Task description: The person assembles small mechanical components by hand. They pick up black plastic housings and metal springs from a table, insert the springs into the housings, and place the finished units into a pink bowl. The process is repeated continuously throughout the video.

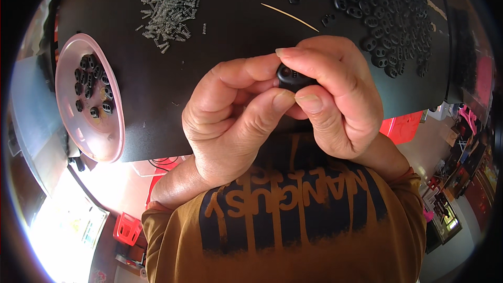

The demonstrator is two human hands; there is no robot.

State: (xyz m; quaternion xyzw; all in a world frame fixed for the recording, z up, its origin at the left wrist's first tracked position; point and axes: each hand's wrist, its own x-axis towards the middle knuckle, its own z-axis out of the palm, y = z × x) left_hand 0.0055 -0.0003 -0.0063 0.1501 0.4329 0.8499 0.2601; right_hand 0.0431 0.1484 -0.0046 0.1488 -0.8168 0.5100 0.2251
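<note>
Black bench (236,26): near its front edge, our left hand (230,120) and right hand (335,94) share a tight grip on one black cord stopper (291,76).

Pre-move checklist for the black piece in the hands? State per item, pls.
1. Small black plastic piece pinched by both hands: ok, left hand and right hand both touch it.
2. Spring seated in the piece: cannot tell, fingers cover it.
3. Spring pile on the black table: ok, plenty lying there.
4. Heap of loose black pieces at far right: ok, stocked.
5. Pink tray to the left: ok, holds only about a dozen black pieces, bare space left.
6. Thin pale stick lies apart from the hands: ok.
</note>
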